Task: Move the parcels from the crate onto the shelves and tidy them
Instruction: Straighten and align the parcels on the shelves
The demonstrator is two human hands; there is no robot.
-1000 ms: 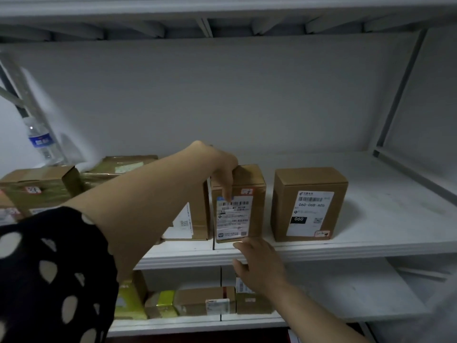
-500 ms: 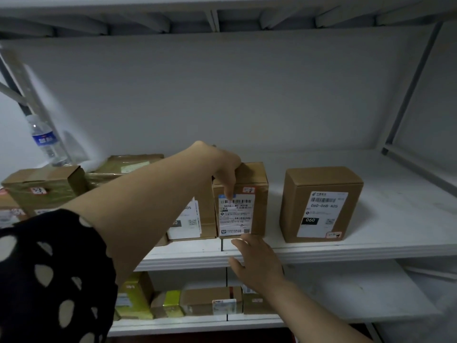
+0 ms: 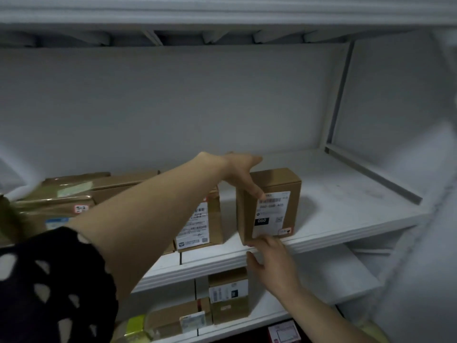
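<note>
Left grip (image 3: 238,170) clamps the top of the 060 parcel (image 3: 272,214), thumb down its label.
Your right grip (image 3: 274,263), fingers relaxed, touches its lower front corner on the middle shelf (image 3: 346,206).

Two bare hands show: the left hand (image 3: 241,173) and the right hand (image 3: 274,262). There are three white shelf boards: the top board (image 3: 222,16) above both hands, the middle board (image 3: 346,219) under the left hand, and the lower board (image 3: 329,280) under the right hand. Two white-labelled brown cardboard boxes stand at the left hand, the 060 box (image 3: 274,184) and the barcode box (image 3: 214,219). At least two taped brown boxes (image 3: 64,201) lie left of that hand. Below the right hand are two more brown boxes, the tall box (image 3: 228,313) and the low box (image 3: 170,318), and one yellow-green wrapped parcel (image 3: 137,326).
</note>
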